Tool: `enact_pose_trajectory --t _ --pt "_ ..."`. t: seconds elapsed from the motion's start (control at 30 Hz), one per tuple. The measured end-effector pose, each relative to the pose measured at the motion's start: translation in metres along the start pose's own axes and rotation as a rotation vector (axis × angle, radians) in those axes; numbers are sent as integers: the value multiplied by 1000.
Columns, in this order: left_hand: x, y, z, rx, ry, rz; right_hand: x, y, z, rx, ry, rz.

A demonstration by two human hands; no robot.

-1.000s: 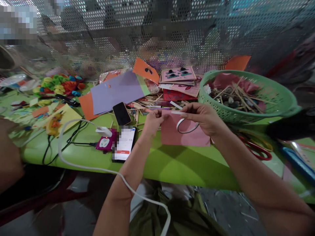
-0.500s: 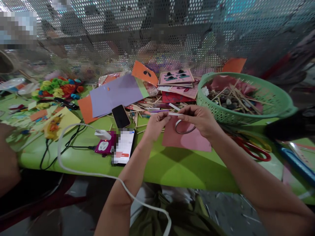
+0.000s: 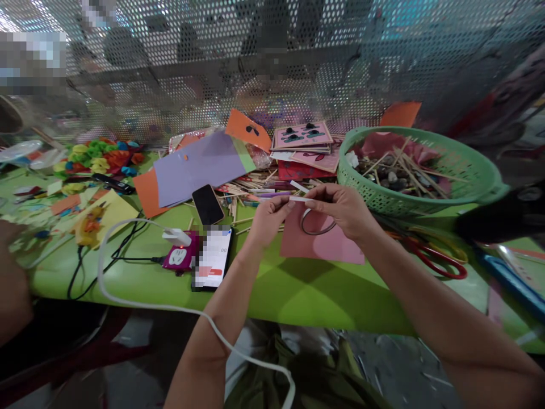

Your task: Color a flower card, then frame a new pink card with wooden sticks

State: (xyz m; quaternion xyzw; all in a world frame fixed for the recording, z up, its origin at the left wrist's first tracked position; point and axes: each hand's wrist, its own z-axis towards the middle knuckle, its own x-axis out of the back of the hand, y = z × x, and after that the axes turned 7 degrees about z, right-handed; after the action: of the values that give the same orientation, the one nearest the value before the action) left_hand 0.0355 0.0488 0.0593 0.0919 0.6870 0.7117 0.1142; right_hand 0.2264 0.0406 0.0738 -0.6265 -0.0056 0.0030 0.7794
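My left hand [image 3: 267,218] and my right hand [image 3: 340,210] meet above a pink sheet of paper [image 3: 327,244] on the green table [image 3: 293,295]. Between their pinched fingertips stretches a thin white strip of tape [image 3: 298,199]. It leads to a slim tape ring [image 3: 315,222] that hangs under my right hand's fingers. Both hands are closed in a pinch on the strip.
A green basket [image 3: 481,187] of sticks and stones stands at the right, red scissors [image 3: 438,258] in front of it. Two phones [image 3: 208,204] [image 3: 213,258], a magenta device [image 3: 181,257] with cables, coloured papers [image 3: 200,165], wooden sticks and pompoms [image 3: 102,159] lie left. A perforated screen backs the table.
Both hands stay pinched on the white strip and have drifted slightly toward the far side. The view has shifted a little; the pink paper has not moved.
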Motion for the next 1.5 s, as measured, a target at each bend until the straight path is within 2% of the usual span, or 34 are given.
enact_pose_trajectory --t 0.47,0.97,1.13,1.37,1.5 --pt "0 1 1 -42 51 29 -2 -1 -2 -8 4 -95" --pt "-2 0 0 -24 94 53 -1 1 0 6 -21 -42" --pt "-4 5 -2 -47 190 84 -2 -3 -2 72 -1 -105" --pt "0 8 -2 -100 259 113 14 -10 -1 98 -84 -343" --pt "4 10 -1 -93 313 85 25 -14 2 59 -109 -391"
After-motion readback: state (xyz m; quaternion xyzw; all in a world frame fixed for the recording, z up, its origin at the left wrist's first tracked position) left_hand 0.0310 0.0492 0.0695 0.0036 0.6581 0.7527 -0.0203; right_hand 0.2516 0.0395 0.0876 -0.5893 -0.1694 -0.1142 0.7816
